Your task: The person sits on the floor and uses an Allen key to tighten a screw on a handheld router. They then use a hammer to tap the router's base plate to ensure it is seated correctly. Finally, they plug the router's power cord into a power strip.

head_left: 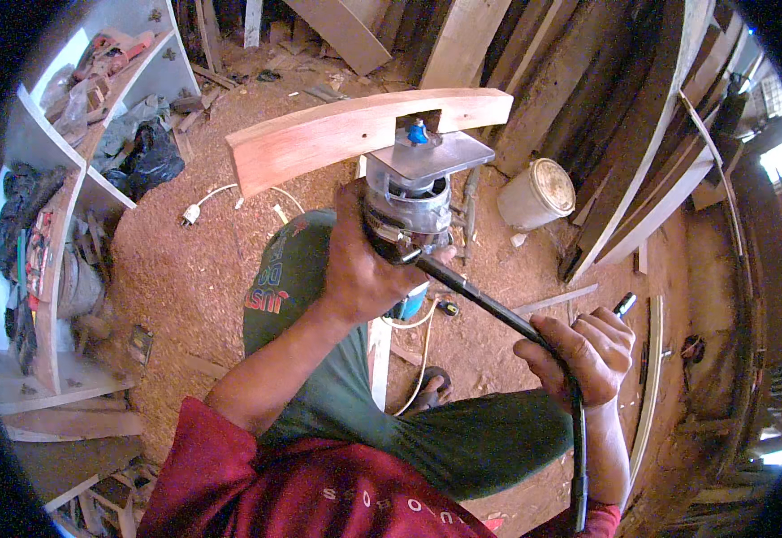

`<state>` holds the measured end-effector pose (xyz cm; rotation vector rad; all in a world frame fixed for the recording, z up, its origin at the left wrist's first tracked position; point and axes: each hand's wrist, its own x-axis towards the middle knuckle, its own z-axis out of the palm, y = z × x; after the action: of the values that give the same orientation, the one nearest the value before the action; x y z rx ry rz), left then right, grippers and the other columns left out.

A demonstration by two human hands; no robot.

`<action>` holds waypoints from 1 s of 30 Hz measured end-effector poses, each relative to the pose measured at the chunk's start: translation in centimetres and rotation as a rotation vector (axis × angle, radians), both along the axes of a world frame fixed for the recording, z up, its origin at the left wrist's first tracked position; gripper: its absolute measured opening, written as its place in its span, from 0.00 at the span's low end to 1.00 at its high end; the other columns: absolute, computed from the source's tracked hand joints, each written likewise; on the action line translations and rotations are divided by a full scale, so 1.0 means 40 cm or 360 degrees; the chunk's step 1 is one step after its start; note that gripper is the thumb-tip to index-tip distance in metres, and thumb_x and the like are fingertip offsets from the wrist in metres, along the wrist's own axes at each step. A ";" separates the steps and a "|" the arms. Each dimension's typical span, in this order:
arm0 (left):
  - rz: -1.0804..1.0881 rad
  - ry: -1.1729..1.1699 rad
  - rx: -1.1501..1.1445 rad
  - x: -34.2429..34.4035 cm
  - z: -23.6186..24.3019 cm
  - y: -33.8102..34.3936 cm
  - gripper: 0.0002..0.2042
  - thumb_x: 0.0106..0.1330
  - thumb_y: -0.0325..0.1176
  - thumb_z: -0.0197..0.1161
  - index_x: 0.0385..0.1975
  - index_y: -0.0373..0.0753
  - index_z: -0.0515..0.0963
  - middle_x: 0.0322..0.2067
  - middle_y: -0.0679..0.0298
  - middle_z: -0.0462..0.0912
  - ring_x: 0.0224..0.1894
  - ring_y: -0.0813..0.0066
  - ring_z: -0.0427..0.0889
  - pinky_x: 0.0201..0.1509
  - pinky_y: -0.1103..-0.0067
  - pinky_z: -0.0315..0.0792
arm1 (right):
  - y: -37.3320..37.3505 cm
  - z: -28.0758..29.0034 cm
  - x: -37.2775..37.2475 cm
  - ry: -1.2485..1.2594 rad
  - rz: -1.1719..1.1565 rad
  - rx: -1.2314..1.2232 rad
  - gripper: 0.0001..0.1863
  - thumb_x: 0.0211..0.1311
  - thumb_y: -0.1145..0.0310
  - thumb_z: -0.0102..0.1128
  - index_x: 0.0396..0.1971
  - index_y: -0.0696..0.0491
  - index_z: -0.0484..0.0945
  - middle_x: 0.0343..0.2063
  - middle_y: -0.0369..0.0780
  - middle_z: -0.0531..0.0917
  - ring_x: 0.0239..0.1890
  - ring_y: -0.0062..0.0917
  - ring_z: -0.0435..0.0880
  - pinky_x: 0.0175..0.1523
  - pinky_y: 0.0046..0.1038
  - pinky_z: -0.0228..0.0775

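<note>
A handheld router [409,211] with a metal base plate [427,154] and a blue bit [418,133] points upward, held in my left hand [364,269], whose fingers wrap round its body. A curved pale wooden board [310,148] with a square notch lies horizontally just behind the plate, the bit showing in the notch. My right hand [583,354] is closed on the router's thick black cord [471,296], which runs down to the lower right. A small black object with a silvery end [625,305] shows above my right fingers; I cannot tell whether I hold it.
A cluttered shelf unit [77,179] stands at the left. Leaning timber [462,45] lines the back and right. A white bucket [534,193] sits right of the board. A white plug [191,213], a tape measure [447,308] and offcuts lie on the shaving-strewn floor [167,296], around my legs.
</note>
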<state>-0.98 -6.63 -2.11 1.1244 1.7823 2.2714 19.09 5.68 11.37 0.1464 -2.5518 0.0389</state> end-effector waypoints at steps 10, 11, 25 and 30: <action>-0.0253 -0.0309 0.0143 0.001 0.024 -0.019 0.45 0.47 0.50 0.80 0.55 0.32 0.57 0.49 0.53 0.74 0.51 0.66 0.78 0.56 0.69 0.73 | -0.003 0.017 -0.061 -0.0012 0.0082 0.0356 0.17 0.44 0.58 0.78 0.31 0.51 0.84 0.10 0.28 0.65 0.12 0.19 0.63 0.21 0.25 0.52; -0.0306 -0.0394 0.0185 0.002 0.024 -0.019 0.45 0.47 0.50 0.80 0.55 0.32 0.57 0.49 0.53 0.74 0.51 0.65 0.77 0.56 0.69 0.73 | -0.006 0.020 -0.061 -0.0037 0.0079 0.0372 0.17 0.45 0.58 0.78 0.32 0.52 0.84 0.10 0.29 0.64 0.13 0.20 0.63 0.22 0.26 0.52; -0.0189 -0.0231 0.0068 -0.002 0.025 -0.021 0.47 0.45 0.52 0.81 0.56 0.32 0.57 0.49 0.51 0.74 0.51 0.64 0.78 0.56 0.68 0.73 | 0.005 0.059 -0.072 0.0068 0.0133 0.0702 0.19 0.43 0.54 0.78 0.36 0.44 0.85 0.12 0.27 0.59 0.16 0.19 0.65 0.25 0.26 0.54; -0.0173 -0.0146 0.0099 -0.007 0.001 -0.019 0.47 0.43 0.49 0.81 0.56 0.33 0.56 0.49 0.53 0.74 0.50 0.64 0.78 0.55 0.69 0.74 | 0.016 0.069 -0.086 0.0107 0.0191 0.0696 0.17 0.42 0.54 0.78 0.33 0.43 0.86 0.12 0.26 0.58 0.16 0.19 0.63 0.27 0.28 0.55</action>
<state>-1.27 -7.40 -2.08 1.0793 1.5887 2.2903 15.67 6.30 14.11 0.4603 -2.4446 -0.4716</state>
